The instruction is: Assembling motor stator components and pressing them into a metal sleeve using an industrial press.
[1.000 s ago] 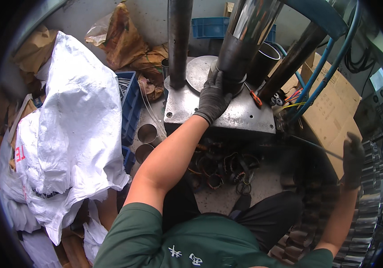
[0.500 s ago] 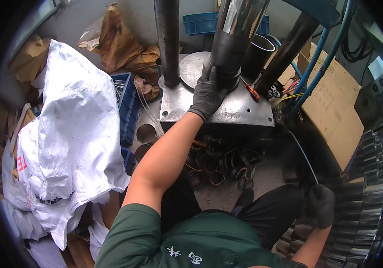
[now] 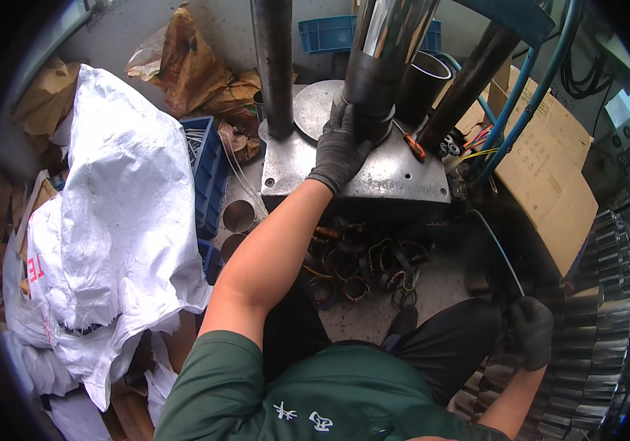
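Observation:
In a dark glove, my left hand (image 3: 340,151) lies against a dark metal cylinder (image 3: 368,95), its fingers stretched upward along the lower side and its thumb apart. Directly above that cylinder is the shiny press ram (image 3: 397,33). The cylinder rests on a steel press bed (image 3: 373,180), partly over a round plate (image 3: 318,110). Low on the right, my gloved right hand (image 3: 531,332) is closed around the end of a thin metal lever (image 3: 502,253). An orange-handled tool (image 3: 415,147) lies on the bed, right of the cylinder.
Dark press columns (image 3: 274,70) flank the ram. White woven sacks (image 3: 127,213) and blue crates (image 3: 210,173) stand left. Several wire-wound rings (image 3: 355,287) lie on the floor below the bed. A cardboard sheet (image 3: 546,176) and stacked metal cylinders (image 3: 579,345) are on the right.

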The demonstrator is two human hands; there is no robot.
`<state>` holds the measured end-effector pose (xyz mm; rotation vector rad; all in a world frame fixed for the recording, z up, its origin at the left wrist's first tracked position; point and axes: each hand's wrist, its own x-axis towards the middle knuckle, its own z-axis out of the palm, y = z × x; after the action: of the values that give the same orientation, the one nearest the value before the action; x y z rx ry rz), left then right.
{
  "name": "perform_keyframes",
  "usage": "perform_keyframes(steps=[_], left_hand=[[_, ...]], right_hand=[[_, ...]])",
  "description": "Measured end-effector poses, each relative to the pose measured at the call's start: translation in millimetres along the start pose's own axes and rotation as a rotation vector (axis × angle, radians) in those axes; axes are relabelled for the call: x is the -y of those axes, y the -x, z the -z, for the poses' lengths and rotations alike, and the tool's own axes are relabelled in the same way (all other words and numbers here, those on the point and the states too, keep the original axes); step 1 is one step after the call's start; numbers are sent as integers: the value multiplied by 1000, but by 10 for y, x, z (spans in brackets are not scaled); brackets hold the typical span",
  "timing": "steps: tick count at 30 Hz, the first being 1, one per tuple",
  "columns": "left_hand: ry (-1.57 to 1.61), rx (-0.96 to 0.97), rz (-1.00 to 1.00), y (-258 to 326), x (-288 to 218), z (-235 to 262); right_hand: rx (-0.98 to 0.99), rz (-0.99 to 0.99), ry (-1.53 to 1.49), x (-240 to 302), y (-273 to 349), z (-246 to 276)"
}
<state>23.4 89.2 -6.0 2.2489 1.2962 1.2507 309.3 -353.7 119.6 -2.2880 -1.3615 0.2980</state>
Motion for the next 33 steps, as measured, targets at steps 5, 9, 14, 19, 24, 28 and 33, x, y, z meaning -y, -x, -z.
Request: perform_keyframes(steps=[5,9,14,19,24,28,33], left_hand=[[1,18,9,11,-1,-4],[-2,24,10,20,-4,11],[4,7,0,13,-18,9],[17,7,10,13,-29,22],[20,-21,-26,7,1,-44],[3,-10,0,21,-18,7],[11,2,12,17,-42,16]], right_hand=[[6,-21,2,77,-1,13],[-16,11,34,-8,-16,1],[-46,47,69,-35,-12,-4],[-31,52,97,-91,-31,-8],[-10,56,106,-16,-17,34],[54,81,115,83,-39,76],[161,66,49,152,-112,190]])
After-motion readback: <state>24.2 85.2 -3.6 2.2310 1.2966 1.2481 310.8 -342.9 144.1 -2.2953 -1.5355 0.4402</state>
